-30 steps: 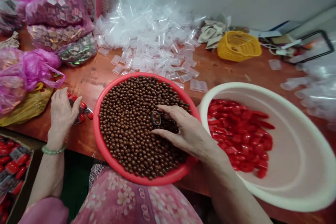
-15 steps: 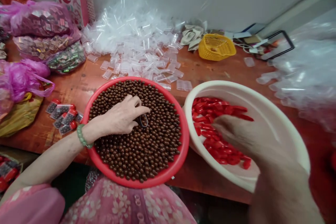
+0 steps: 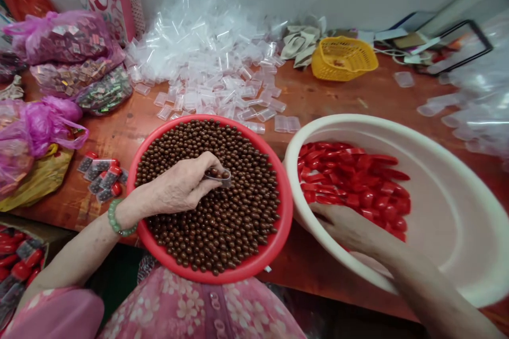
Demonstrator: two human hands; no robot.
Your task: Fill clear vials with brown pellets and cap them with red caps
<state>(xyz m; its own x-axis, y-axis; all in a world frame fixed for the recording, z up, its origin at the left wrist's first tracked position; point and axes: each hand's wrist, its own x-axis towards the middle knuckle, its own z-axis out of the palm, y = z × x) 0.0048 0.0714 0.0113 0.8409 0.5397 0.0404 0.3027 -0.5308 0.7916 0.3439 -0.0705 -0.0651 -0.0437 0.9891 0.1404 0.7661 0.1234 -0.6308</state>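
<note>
My left hand (image 3: 181, 188) is over the red basin (image 3: 278, 233) of small brown balls (image 3: 222, 222). Its fingers pinch a small clear tube (image 3: 220, 174) with brown balls in it. My right hand (image 3: 345, 228) reaches into the white basin (image 3: 445, 212) and rests at the near edge of the pile of red caps (image 3: 353, 180). Its fingers are curled among the caps, and I cannot make out what they hold.
A heap of clear tubes (image 3: 210, 58) lies behind the red basin. Several filled, red-capped tubes (image 3: 101, 175) lie to the left. Pink bags (image 3: 67, 47) sit at the far left, a yellow basket (image 3: 344, 57) at the back, a box of capped tubes (image 3: 18, 265) at the lower left.
My left hand left the capped tubes and took the clear tube over the brown balls; it now holds balls. My right hand moved from the red basin into the white basin.
</note>
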